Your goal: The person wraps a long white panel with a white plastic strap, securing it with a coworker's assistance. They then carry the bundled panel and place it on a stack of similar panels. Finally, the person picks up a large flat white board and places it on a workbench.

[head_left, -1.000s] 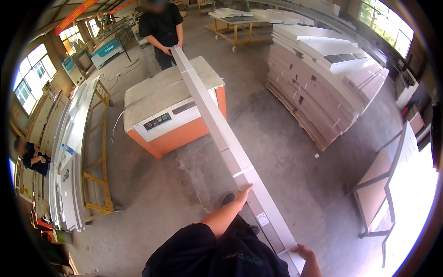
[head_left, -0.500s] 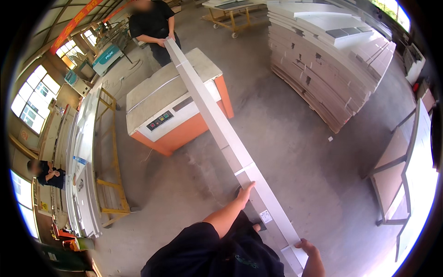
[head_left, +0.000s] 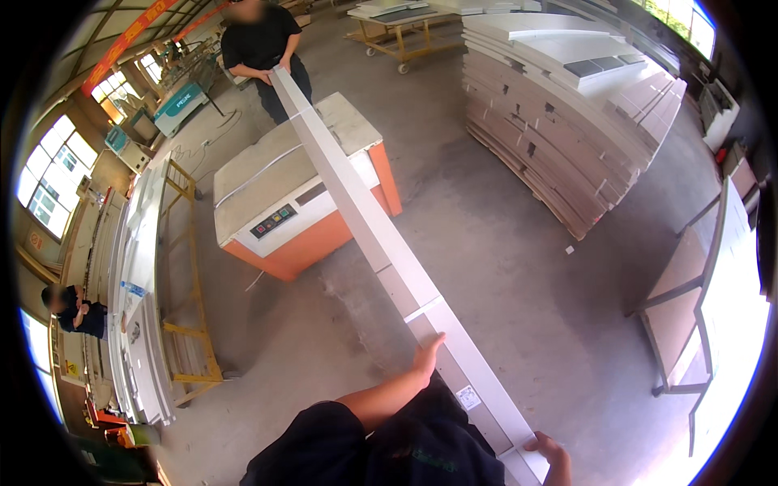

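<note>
A long white-and-grey bundle of boards (head_left: 397,253), bound with narrow white straps, runs diagonally from me to a co-worker. My left hand (head_left: 427,361) grips its left side, thumb up near the top edge and the other fingers hidden beneath. At the near end, my right hand (head_left: 550,446) is closed around the right edge, its thumb on top. A small white label (head_left: 468,397) shows on the side between my hands. The co-worker (head_left: 263,49) has both hands at the far end. Midway, the bundle passes over a strapping machine (head_left: 275,174) with a cream top and orange panels.
A tall stack of boards (head_left: 535,138) stands at the far right. Along the left runs a yellow-framed rack (head_left: 194,283) with long panels and a bottle (head_left: 133,287). Another person (head_left: 85,312) is beyond it. A metal-framed cart (head_left: 689,308) stands at right.
The view has shifted slightly, and the bundle's far end appears further left. Both my hands keep their hold on it, and the co-worker still holds the far end.
</note>
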